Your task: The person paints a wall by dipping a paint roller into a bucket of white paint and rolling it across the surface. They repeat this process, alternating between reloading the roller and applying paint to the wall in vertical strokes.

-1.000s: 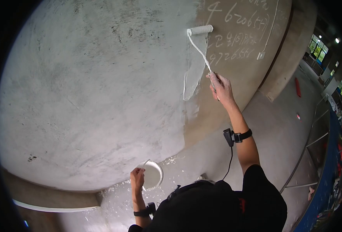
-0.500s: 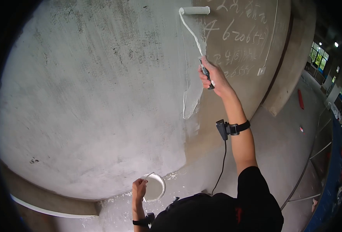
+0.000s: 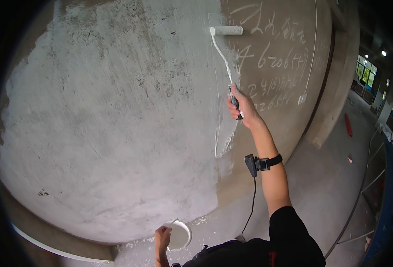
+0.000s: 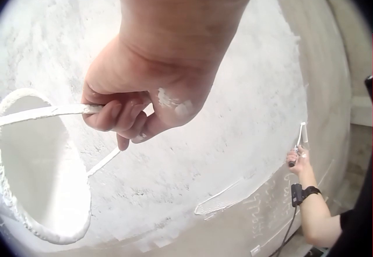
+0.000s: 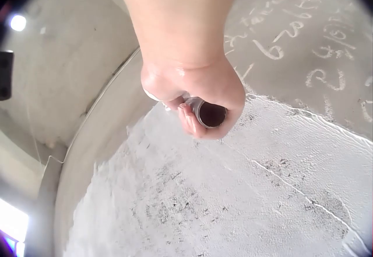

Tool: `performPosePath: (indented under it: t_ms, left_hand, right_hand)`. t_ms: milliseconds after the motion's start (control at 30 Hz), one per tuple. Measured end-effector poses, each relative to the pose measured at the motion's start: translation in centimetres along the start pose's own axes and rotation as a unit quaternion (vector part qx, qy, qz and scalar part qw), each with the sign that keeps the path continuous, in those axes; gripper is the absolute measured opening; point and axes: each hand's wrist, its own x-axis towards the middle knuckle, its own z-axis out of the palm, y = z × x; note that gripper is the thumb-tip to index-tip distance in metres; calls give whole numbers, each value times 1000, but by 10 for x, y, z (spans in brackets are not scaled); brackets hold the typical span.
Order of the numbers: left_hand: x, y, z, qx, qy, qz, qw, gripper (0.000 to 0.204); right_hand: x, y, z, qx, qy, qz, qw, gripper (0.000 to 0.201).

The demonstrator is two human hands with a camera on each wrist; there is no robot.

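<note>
My right hand (image 3: pixel 244 109) grips the dark handle of a paint roller (image 3: pixel 226 30), its frame coated in white. The roller's sleeve lies against the wall (image 3: pixel 116 111), across the border between white-coated and bare brown surface. In the right wrist view the fingers wrap round the handle, whose round end (image 5: pixel 212 114) faces the camera. Low in the head view, my left hand (image 3: pixel 162 236) holds the handle of a white bucket (image 3: pixel 188 231). The left wrist view shows fingers curled round that bucket handle (image 4: pixel 46 113), with white smears on the hand. Thick white paint coats the bucket's rim.
Chalk writing (image 3: pixel 276 60) covers the bare wall right of the paint edge. A small white wall box (image 3: pixel 302 99) sits beyond it. White spatters dot the floor (image 3: pixel 303 196) near the bucket. A red object (image 3: pixel 348 125) lies farther right, and a cable hangs from the right wrist camera (image 3: pixel 251 165).
The roller went up along the wall's paint edge, and the right arm stretched upward with it. The head view tilted up, so the bucket appears lower. The left hand kept its hold.
</note>
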Motion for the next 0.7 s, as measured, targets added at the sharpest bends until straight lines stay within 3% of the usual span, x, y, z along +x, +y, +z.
performPosePath:
  t_ms: [267, 367, 533, 700]
  left_hand:
    - [1, -4, 4, 4, 1, 21, 1000, 20]
    - [-5, 2, 0, -8, -2, 25, 1000, 20]
    - [-13, 1, -5, -2, 8, -11, 1000, 28]
    - [-8, -7, -5, -9, 5, -11, 1000, 28]
  right_hand:
    - [-53, 73, -17, -8, 38, 48, 998, 49]
    - [-68, 91, -20, -32, 64, 24, 997, 52]
    - [-62, 85, -28, 7, 79, -6, 997, 54]
    - [-31, 49, -26, -43, 66, -25, 997, 52]
